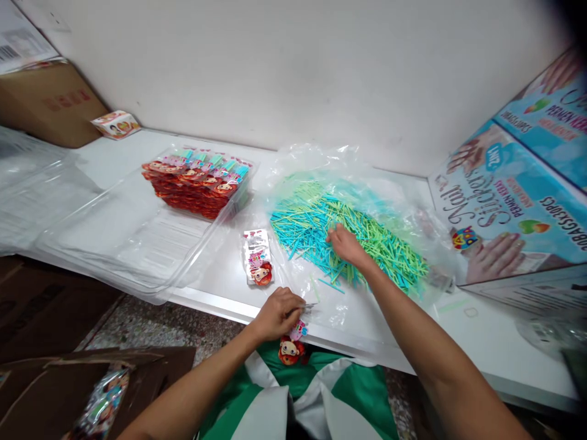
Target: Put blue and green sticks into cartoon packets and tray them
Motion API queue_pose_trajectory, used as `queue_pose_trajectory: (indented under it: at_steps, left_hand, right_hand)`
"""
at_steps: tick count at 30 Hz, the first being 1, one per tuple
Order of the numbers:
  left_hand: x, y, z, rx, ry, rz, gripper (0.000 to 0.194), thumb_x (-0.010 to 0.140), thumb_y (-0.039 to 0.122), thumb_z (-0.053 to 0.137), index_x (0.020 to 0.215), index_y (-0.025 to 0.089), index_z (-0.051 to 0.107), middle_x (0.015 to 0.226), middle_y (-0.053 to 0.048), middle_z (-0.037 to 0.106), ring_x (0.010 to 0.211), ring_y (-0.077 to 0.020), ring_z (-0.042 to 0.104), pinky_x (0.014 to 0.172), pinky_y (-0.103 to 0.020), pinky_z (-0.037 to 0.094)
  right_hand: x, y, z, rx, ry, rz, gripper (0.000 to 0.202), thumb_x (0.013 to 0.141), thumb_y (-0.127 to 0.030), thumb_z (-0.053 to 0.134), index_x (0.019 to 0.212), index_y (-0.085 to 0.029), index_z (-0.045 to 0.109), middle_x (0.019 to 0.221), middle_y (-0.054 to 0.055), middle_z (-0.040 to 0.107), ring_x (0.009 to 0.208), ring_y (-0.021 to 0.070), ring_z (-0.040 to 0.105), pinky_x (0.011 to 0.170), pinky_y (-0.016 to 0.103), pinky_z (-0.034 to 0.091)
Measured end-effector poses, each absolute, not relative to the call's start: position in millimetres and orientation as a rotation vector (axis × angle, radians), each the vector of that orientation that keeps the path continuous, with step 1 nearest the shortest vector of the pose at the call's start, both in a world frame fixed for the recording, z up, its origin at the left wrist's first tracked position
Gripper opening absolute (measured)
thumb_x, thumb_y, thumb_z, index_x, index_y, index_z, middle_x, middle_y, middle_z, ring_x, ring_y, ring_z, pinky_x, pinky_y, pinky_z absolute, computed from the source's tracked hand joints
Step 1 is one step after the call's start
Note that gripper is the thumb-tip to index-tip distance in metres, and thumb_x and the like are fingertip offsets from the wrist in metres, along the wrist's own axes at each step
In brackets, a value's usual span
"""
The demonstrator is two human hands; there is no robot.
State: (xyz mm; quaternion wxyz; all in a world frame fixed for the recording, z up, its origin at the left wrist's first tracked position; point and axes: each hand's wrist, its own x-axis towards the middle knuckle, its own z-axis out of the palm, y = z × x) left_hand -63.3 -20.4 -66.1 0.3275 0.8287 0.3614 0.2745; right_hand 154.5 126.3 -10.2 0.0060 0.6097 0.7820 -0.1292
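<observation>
My left hand (279, 313) is closed on a small packet (291, 349) with a red-haired cartoon figure, held at the table's front edge. My right hand (345, 243) reaches into a pile of thin blue and green sticks (376, 235) lying on clear plastic; its fingertips are pinched together at the sticks, and what they grip is too small to make out. Between the pile and a clear tray, a similar packet (257, 258) lies flat on the white table (206, 275).
The clear plastic tray (114, 244) at the left holds rows of filled red packets (197, 183). Behind it are a small box (116, 124) and a cardboard box (55, 101). Large blue printed boxes (513, 208) stand at the right. A white wall rises behind.
</observation>
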Motion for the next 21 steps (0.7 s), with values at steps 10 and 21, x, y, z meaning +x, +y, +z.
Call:
queue_pose_trajectory:
  at_steps: [10, 21]
  left_hand:
    - [-62.9, -20.9, -66.6, 2.173, 0.951, 0.724, 0.022, 0.083, 0.02, 0.045, 0.098, 0.019, 0.061, 0.095, -0.007, 0.065, 0.088, -0.0196, 0.055, 0.079, -0.037, 0.038]
    - [-62.8, -21.7, -67.2, 2.182, 0.958, 0.718, 0.022, 0.083, 0.019, 0.045, 0.097, 0.018, 0.061, 0.095, -0.007, 0.065, 0.088, -0.0195, 0.054, 0.08, -0.037, 0.038]
  right_hand:
    - [161.8, 58.5, -20.4, 2.001, 2.288, -0.416, 0.04, 0.093, -0.042, 0.018, 0.104, -0.012, 0.041, 0.078, 0.011, 0.064, 0.071, 0.0226, 0.061, 0.057, 0.027, 0.031]
    - [144.8, -4.2, -30.6, 1.773, 2.326, -0.568, 0.04, 0.088, -0.047, 0.033, 0.11, -0.014, 0.039, 0.087, 0.013, 0.066, 0.083, 0.0262, 0.063, 0.063, 0.028, 0.036]
